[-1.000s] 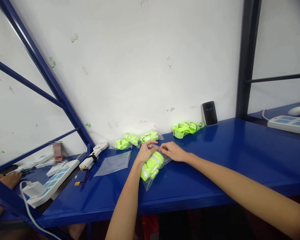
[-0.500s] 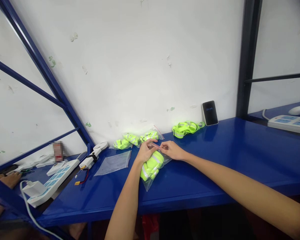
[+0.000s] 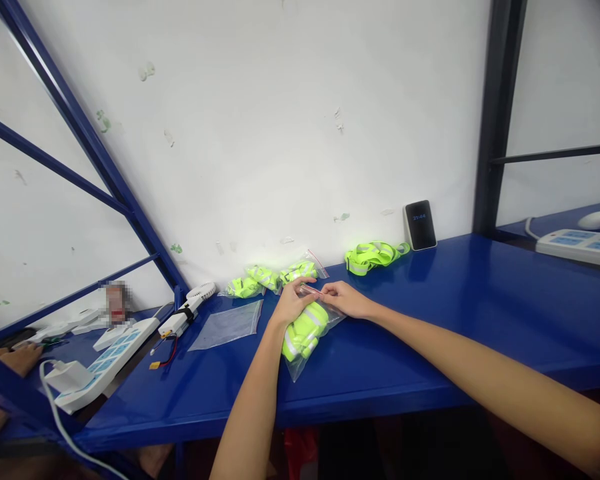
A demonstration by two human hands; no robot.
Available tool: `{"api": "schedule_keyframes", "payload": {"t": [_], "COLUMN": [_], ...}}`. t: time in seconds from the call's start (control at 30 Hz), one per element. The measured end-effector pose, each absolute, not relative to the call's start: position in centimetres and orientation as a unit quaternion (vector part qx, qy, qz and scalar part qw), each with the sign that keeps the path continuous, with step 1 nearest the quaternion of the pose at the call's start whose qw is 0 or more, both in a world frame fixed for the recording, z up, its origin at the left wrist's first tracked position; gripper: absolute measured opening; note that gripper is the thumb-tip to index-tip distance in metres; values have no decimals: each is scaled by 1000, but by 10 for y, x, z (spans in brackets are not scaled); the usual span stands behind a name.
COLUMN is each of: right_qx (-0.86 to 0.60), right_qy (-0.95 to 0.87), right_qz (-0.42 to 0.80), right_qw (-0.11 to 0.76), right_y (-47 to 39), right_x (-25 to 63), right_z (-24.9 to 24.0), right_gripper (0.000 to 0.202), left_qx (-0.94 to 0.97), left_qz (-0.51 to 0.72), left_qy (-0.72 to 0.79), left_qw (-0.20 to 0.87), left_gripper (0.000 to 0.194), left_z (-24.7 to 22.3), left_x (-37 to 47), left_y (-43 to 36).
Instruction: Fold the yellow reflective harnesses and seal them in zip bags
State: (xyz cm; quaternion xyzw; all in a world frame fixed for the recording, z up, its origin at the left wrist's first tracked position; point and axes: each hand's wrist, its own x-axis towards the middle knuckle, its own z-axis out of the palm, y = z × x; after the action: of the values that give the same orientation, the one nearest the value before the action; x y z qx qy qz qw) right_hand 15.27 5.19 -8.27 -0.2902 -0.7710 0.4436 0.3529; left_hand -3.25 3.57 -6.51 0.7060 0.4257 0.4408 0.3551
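Observation:
A clear zip bag (image 3: 305,337) stuffed with a folded neon-yellow reflective band lies on the blue bench (image 3: 430,347). My left hand (image 3: 291,301) pinches the bag's red-lined top edge from the left. My right hand (image 3: 347,299) pinches the same edge from the right, fingertips almost meeting the left ones. Just behind them, against the wall, lie several filled bags of the same bands (image 3: 273,275).
An empty clear bag (image 3: 229,325) lies left of my hands. A loose neon band (image 3: 373,255) and a dark phone-like device (image 3: 419,225) sit by the wall. A small white fan (image 3: 190,307), power strips (image 3: 105,360) and cables are at the left; another power strip (image 3: 577,245) is at the far right.
My right hand has slid a little left along the bag's top edge toward my left hand. The bag and the other items have stayed in place.

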Motion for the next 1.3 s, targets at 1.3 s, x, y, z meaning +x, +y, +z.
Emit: {"api": "schedule_keyframes", "payload": {"t": [1.3], "right_qx": [-293], "right_qy": [-838], "right_qz": [290], "right_qw": [357], "right_y": [54], "right_x": [154], "right_z": [-73], "right_gripper": [28], "left_qx": [686], "left_qz": [476], "left_qy": [415], "left_qw": [361], "left_gripper": [35], "left_z": [-68], "left_x": [-31], "left_y": [39]}}
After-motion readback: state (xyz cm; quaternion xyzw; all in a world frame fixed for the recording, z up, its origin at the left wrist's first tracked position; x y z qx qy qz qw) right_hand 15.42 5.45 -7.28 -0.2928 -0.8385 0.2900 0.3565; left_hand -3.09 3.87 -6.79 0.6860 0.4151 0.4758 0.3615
